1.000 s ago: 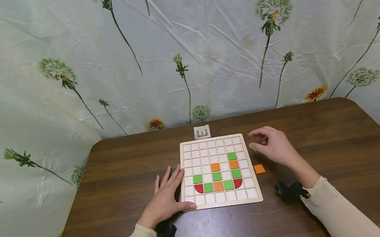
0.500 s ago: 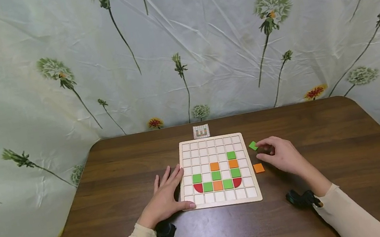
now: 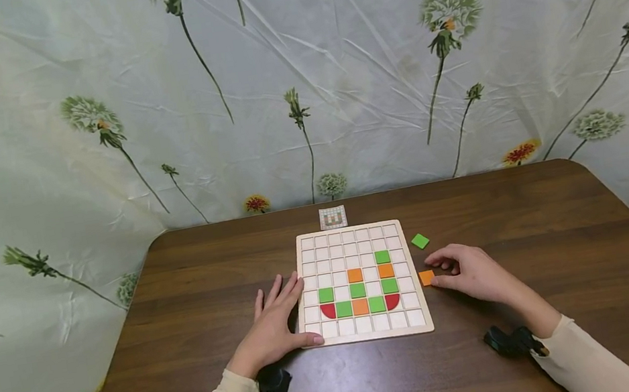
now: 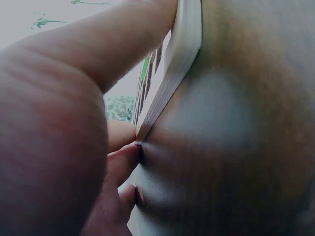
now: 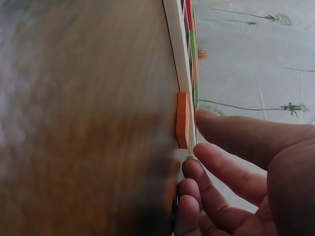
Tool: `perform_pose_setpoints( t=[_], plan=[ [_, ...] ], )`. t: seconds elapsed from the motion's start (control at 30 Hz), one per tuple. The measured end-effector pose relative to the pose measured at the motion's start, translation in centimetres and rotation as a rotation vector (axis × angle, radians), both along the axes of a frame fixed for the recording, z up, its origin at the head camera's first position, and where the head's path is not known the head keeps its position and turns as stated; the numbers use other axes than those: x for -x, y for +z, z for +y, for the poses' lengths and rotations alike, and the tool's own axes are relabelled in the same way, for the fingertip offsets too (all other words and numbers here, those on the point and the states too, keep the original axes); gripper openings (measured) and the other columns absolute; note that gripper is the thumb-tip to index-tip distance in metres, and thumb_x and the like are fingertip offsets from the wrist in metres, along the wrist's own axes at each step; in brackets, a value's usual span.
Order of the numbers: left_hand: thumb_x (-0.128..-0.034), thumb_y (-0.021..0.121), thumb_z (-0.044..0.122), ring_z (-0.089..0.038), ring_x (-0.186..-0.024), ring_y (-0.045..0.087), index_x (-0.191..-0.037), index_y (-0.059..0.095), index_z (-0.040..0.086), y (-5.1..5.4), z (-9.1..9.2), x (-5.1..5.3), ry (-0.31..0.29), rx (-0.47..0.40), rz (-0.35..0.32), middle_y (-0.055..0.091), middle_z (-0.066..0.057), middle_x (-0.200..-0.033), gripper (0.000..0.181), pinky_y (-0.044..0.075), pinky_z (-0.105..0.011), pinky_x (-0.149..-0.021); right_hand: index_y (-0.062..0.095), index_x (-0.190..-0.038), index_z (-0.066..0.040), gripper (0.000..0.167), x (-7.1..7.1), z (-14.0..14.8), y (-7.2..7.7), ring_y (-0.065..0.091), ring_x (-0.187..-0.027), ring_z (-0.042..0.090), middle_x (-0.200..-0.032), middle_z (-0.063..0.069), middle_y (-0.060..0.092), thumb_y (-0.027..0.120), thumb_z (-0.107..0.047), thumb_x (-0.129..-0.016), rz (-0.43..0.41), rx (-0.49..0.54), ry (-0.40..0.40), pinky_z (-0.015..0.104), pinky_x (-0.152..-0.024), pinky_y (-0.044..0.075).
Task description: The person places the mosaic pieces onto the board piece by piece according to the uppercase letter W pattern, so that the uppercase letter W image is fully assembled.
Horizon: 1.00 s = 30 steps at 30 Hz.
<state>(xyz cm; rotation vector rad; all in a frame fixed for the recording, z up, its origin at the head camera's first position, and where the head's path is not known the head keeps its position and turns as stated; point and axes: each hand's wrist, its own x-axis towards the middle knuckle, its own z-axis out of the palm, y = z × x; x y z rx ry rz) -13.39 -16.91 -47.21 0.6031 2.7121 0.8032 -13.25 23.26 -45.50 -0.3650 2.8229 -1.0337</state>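
A pale gridded wooden board (image 3: 347,330) lies on the table, with green, orange and red tiles in some of its squares. My left hand (image 3: 274,331) rests along its left edge, fingers spread and thumb on the near left corner. At the board's right side lies a loose orange square tile (image 3: 427,278). My right hand (image 3: 472,272) hovers at this tile, thumb close to its right side and fingers loosely bent; the right wrist view shows the orange tile (image 5: 182,120) standing off from the fingertips. Farther back lies a loose green square tile (image 3: 420,241).
A small printed pattern card (image 3: 333,217) lies behind the board, near the far edge of the brown wooden table (image 3: 226,256). A floral cloth (image 3: 368,66) hangs behind the table. Black wrist cameras (image 3: 274,386) sit under both wrists.
The green tile, at my right fingertips before, now lies free on the table beside the board. My right hand has drawn nearer to me, to the orange tile. The left hand stays put.
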Motion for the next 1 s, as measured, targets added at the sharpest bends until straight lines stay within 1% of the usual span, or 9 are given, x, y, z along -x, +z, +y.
perform_pose_setpoints(
  t=[0.17,0.3,0.4,0.7,1.0],
  plan=[
    [-0.0736,0.083,0.058,-0.031,-0.155,0.000,-0.161,0.026,0.013,-0.06,-0.01,-0.01,0.000,-0.002,0.001,0.015,-0.002,-0.168,0.114,-0.007,-0.062,-0.117,0.074,-0.114,-0.006,0.033,-0.06,0.01,0.09,0.056,-0.089,0.017,-0.102,0.001,0.065,0.082,-0.017,-0.084,-0.001,-0.031,0.039,0.034,-0.074,0.049],
    [-0.0734,0.084,0.057,-0.031,-0.155,0.000,-0.160,0.026,0.012,-0.02,0.01,-0.04,0.003,-0.005,0.001,0.015,-0.003,-0.168,0.113,-0.007,-0.063,-0.117,0.075,-0.110,-0.008,0.027,-0.06,-0.04,0.09,0.054,-0.086,0.016,-0.099,0.000,0.064,0.081,-0.014,-0.085,0.013,-0.049,0.065,0.033,-0.072,0.048],
    [-0.0734,0.084,0.057,-0.031,-0.155,0.000,-0.161,0.026,0.013,0.01,0.02,-0.05,0.004,0.000,-0.001,0.015,-0.002,-0.168,0.114,-0.006,-0.062,-0.117,0.075,-0.108,-0.008,0.023,-0.07,-0.08,0.06,0.054,-0.084,0.015,-0.098,0.000,0.063,0.080,-0.012,-0.085,0.024,-0.050,0.069,0.033,-0.071,0.047],
    [-0.0729,0.084,0.057,-0.032,-0.155,0.001,-0.161,0.026,0.013,-0.07,0.02,-0.15,0.001,-0.006,0.006,0.016,-0.003,-0.168,0.114,-0.006,-0.062,-0.117,0.075,-0.108,-0.007,0.021,-0.21,-0.16,0.02,0.057,-0.088,0.017,-0.101,0.001,0.067,0.078,-0.011,-0.088,0.011,-0.066,0.052,0.038,-0.077,0.050],
    [-0.0735,0.084,0.055,-0.032,-0.155,0.001,-0.160,0.026,0.012,0.05,-0.02,-0.15,0.002,-0.012,0.010,0.016,-0.004,-0.168,0.113,-0.006,-0.063,-0.117,0.074,-0.109,-0.006,0.020,-0.12,-0.30,0.17,0.057,-0.083,0.015,-0.097,0.001,0.067,0.076,-0.013,-0.090,0.041,-0.070,0.010,0.035,-0.072,0.050]
  ],
)
